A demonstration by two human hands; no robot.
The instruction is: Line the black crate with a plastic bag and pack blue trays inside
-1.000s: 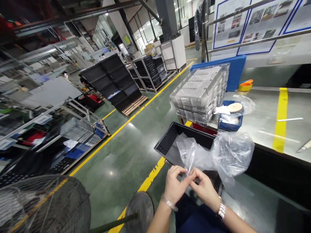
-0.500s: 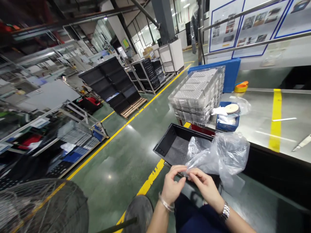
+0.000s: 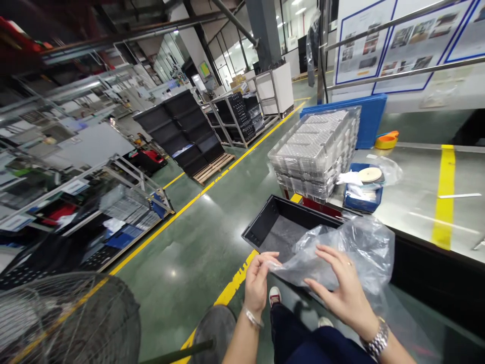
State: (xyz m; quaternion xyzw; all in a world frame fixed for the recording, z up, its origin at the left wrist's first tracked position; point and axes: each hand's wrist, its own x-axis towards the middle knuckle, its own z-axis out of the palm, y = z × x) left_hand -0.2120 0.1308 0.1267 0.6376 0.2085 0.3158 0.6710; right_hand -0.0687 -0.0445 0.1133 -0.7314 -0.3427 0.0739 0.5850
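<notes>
A clear plastic bag (image 3: 364,247) spreads over the right part of a black crate (image 3: 278,230) in front of me. Pinched between the fingertips of my left hand (image 3: 258,283) is one end of that bag, stretched toward the left. My right hand (image 3: 343,288) lies over the bag's near side, thumb and fingers apart, and it grips nothing. Part of the crate's inside is covered by the plastic and my hands.
Beyond the crate stands a wrapped stack of clear trays (image 3: 314,146). A blue bin (image 3: 361,197) and orange tape (image 3: 386,140) sit on the metal bench (image 3: 413,202). A caged fan (image 3: 68,318) is at lower left, and a pallet (image 3: 214,169) of black crates farther off.
My hands have moved apart: the left drew the bag's end leftward, while the right let go, opened and shifted right. The view has turned slightly left.
</notes>
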